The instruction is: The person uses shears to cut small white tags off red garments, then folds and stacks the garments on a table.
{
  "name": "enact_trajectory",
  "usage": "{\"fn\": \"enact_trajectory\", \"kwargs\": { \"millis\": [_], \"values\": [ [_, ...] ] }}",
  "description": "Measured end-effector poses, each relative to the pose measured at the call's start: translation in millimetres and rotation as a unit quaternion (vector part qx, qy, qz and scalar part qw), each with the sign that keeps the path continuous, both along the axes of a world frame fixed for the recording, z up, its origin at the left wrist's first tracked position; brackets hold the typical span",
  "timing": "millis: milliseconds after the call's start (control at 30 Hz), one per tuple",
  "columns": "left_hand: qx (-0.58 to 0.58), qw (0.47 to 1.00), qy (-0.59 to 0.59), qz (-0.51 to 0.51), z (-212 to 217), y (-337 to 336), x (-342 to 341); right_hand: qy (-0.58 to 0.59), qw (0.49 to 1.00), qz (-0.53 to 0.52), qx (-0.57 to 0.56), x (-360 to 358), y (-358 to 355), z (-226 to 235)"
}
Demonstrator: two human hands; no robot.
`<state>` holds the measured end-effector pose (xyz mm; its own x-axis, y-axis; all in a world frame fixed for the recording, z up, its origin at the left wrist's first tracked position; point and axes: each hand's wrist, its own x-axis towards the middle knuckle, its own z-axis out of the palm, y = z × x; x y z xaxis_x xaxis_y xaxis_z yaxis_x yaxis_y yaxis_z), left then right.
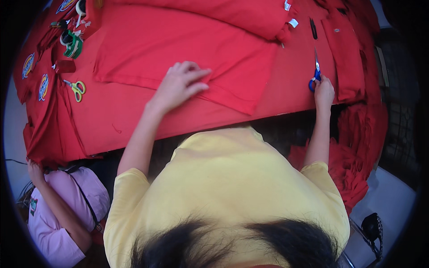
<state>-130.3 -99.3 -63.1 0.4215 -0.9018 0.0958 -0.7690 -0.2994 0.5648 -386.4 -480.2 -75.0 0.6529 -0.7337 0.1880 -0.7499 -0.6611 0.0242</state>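
Blue-handled scissors with slender silver blades touch the right hand.

Blue-handled scissors, blades pointing away, are right of spread, creased red cloth.

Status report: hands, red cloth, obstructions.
Right hand grips blue-handled metal scissors. Left hand open over spread red cloth, contact unclear. Slim black tool beyond scissors' tips.

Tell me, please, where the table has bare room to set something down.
The table looks bare between the yellow scissors and the red cloth, and between that cloth and the held blue scissors. It is crowded upper left, around the green tape dispenser.
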Motion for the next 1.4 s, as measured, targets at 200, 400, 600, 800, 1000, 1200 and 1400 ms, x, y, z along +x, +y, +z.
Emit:
{"fn": "enact_trajectory", "kwargs": {
  "millis": [200, 400, 600, 800, 1000, 1200, 1400],
  "values": [
    [-0.028, 0.994, 0.076, 0.073, -15.6, 23.6, -26.9, -0.187, 0.933, 0.201, 0.232, 47.2, 88.2, 16.8],
    [0.095, 0.964, 0.196, 0.153, 19.1, 120.5, -51.2, -0.079, 0.826, 0.44, 0.344, 78.7, 224.1, -0.9],
    [0.59, 0.733, 0.24, 0.239, 75.5, 231.1, -74.9, -0.213, 0.804, 0.441, 0.338, 91.5, 233.8, 11.8],
    [0.035, 0.919, -0.094, 0.382, 12.3, 166.5, -62.5, -0.152, 0.844, 0.461, 0.227, 102.0, 226.6, -10.1],
    [0.255, 0.807, -0.163, 0.508, -42.9, 176.5, -33.3, -0.015, 0.852, 0.485, 0.194, 41.1, 183.6, 8.1],
    [0.048, 0.771, -0.08, 0.63, -27.4, 195.2, 43.9, -0.046, 0.814, 0.536, 0.22, 12.0, 144.3, -1.5],
    [0.134, 0.852, -0.058, 0.503, -25.2, 144.0, 190.0, -0.019, 0.747, 0.589, 0.309, 112.6, 85.8, 61.4]
  ]
}}
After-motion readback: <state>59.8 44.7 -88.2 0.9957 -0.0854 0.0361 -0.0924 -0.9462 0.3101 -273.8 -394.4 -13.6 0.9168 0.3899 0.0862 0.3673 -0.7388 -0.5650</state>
